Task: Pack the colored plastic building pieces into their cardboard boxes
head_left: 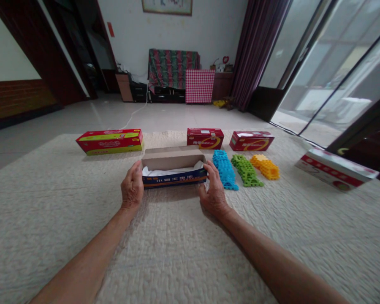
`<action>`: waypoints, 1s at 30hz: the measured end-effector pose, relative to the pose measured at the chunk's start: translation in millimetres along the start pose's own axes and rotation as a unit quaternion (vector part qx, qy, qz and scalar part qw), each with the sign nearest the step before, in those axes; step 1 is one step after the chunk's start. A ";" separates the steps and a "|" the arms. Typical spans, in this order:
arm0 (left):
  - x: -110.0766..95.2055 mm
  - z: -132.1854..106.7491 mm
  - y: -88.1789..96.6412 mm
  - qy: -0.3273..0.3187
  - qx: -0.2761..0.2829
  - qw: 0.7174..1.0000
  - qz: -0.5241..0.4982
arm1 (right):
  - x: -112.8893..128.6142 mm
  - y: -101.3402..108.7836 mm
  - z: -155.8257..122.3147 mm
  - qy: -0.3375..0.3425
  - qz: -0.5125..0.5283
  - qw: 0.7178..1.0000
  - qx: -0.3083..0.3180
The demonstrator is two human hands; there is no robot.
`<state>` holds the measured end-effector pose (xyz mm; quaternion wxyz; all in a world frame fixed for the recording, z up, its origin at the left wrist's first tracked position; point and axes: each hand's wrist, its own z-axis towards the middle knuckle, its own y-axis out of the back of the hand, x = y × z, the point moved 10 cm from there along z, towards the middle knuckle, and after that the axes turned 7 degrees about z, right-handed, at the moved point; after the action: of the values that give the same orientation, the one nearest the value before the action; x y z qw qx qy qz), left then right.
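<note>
An open dark blue cardboard box [174, 169] with white paper inside lies on the beige carpet [177, 245] in front of me. My left hand [132, 188] grips its left end, fingers curled round the corner. My right hand [213, 192] holds its right end the same way. Just right of the box lie a blue plastic block strip [224, 170], a green strip [246, 170] and an orange block piece [265, 166], side by side.
A long red and yellow box [110, 141] lies at the back left. Two small red boxes [205, 138] [251, 140] sit behind the blocks. A red and white box [335, 169] lies far right. Glass doors and a curtain stand to the right.
</note>
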<state>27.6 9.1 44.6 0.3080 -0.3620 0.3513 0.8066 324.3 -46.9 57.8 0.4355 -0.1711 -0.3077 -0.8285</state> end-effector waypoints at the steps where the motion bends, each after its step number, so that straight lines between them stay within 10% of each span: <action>1: -0.4 -0.2 0.2 0.001 0.000 1.000 -0.001 | -0.9 -0.6 -0.2 -0.005 0.007 1.000 0.001; 19: 3.0 -16.0 -0.6 0.080 0.027 0.996 0.032 | -7.7 -1.9 -6.5 -0.113 0.061 0.991 0.040; 30: 2.7 -9.6 -3.1 0.046 0.027 0.998 0.036 | -2.9 0.5 -3.8 -0.059 0.070 0.995 0.031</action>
<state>31.9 4.0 36.7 0.2721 -0.3772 0.3998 0.7899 326.3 -47.8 53.5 0.4788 -0.2272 -0.3451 -0.7746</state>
